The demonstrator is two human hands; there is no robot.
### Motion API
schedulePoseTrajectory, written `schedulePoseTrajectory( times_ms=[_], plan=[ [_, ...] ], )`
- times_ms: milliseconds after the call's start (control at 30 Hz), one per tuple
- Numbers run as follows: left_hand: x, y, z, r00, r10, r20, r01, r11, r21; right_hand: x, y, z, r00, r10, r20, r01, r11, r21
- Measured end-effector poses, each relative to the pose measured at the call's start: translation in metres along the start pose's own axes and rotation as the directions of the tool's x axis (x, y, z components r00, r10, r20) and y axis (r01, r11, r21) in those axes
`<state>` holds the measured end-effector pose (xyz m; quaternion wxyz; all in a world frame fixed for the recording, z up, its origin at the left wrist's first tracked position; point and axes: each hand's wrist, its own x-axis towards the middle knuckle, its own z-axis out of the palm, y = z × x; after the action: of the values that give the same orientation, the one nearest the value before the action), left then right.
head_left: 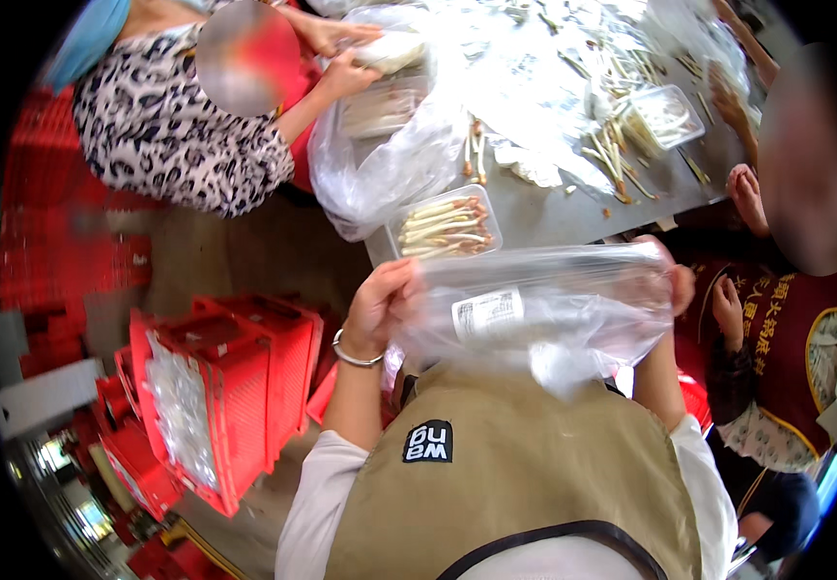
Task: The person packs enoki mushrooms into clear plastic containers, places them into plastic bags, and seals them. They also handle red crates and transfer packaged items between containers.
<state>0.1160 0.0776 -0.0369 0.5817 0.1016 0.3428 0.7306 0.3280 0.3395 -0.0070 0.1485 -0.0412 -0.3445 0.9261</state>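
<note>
Starting right up close: tan apron (554,454) at 6 o'clock, then a clear plastic bag (597,309), pulled out wide in front with both hands. Not let go at either end: pinched in the left hand (382,304) at 9 o'clock, and grasped by the right hand (670,275) at 3 o'clock, by the look of it, though pretty blurred there. Long axis of the bag roughly 9 to 3, with a white label (488,314) nearer the left end. No telling the mouth of the bag from here, honestly.

Now the bit worth a look: a clear tray (495,220) of pale shoots (443,224), just past the bag, about 10 to 11 o'clock from its middle. More like 1 o'clock from the left hand, so way closer to that one than to the right. Roughly 8 to 2 for the lie of the shoots, so nearly in line with the bag. Near edge overlapped by the film in this view; can't tell if actually touching.

Under the tray, the grey table (554,220). Farther off, a big loose bag (360,193) at 11 o'clock, and another tray (697,114) at 1.
</note>
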Motion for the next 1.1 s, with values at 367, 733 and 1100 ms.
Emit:
schedulePoseTrajectory(
  times_ms=[367, 733, 1100],
  plan=[
    [-0.004, -0.040, -0.081, 0.626, 0.392, -0.674, -0.235, 0.919, 0.316, 0.087, 0.083, -0.019, 0.871, -0.057, -0.488, -0.411, 0.462, -0.786],
    [0.049, -0.043, -0.086, 0.525, 0.430, -0.735, -0.175, 0.899, 0.401, 0.128, 0.146, -0.044, 0.861, -0.053, -0.506, -0.410, 0.517, -0.751],
    [-0.014, -0.037, -0.028, 0.715, 0.170, -0.678, -0.221, 0.975, 0.011, 0.067, 0.113, -0.005, 0.796, 0.418, -0.437, -0.533, 0.826, -0.181]
  ],
)
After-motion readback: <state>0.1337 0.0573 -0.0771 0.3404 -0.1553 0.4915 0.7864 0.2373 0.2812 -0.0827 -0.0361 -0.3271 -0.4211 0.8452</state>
